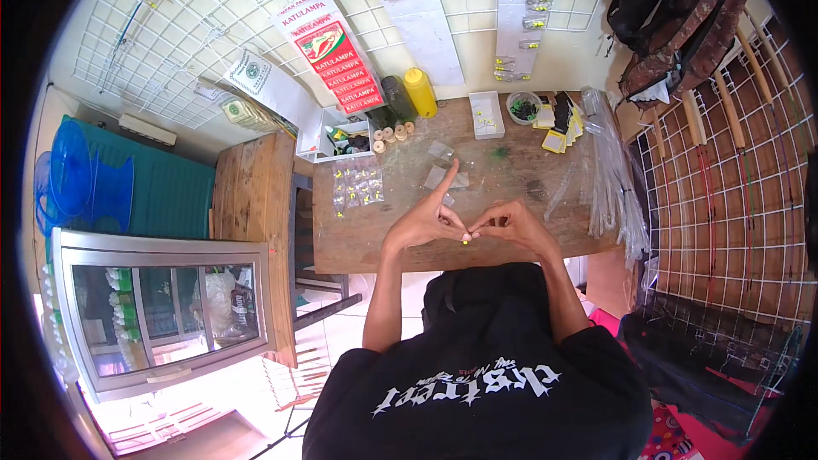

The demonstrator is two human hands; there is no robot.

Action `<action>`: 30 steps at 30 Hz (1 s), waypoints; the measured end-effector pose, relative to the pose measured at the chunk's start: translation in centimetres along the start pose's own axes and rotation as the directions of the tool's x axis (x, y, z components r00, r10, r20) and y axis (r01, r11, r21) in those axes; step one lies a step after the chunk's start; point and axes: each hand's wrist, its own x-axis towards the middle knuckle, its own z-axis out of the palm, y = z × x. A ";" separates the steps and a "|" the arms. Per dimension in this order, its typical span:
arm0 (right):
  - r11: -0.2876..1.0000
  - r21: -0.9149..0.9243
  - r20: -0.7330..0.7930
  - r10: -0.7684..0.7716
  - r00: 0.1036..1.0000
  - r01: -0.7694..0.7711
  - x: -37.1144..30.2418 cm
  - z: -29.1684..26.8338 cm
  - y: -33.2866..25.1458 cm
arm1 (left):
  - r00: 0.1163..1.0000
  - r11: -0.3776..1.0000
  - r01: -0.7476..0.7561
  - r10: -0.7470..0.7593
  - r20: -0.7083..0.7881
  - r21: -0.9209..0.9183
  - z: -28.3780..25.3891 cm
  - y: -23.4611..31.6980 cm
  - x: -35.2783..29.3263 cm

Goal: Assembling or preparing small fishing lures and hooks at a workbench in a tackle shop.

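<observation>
Above the near edge of the wooden table [400, 243], my two hands meet at the fingertips. A small yellow-green bead-like piece [465, 243] shows at the pinched fingertips of my left hand [424, 221], whose index finger points away from me. My right hand [518, 226] is closed in a pinch against those fingertips; whatever it grips is too small to make out. Just beyond the hands lies a small clear plastic bag [447, 177]. To the left, several little clear bags with yellow-green pieces [358, 187] lie in rows.
At the table's back stand a white box [328, 143], wooden spools [392, 134], a yellow bottle [420, 92], a white tray [486, 115] and a round tub [523, 107]. Long clear plastic sleeves [605, 170] hang over the right side. A glass-fronted cabinet [162, 247] stands left.
</observation>
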 end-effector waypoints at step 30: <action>0.838 -0.502 -0.084 -0.293 0.952 0.214 5.0 -2.6 -3.5 | 0.913 0.967 -0.046 0.142 -0.382 0.251 -0.9 -1.0 0.7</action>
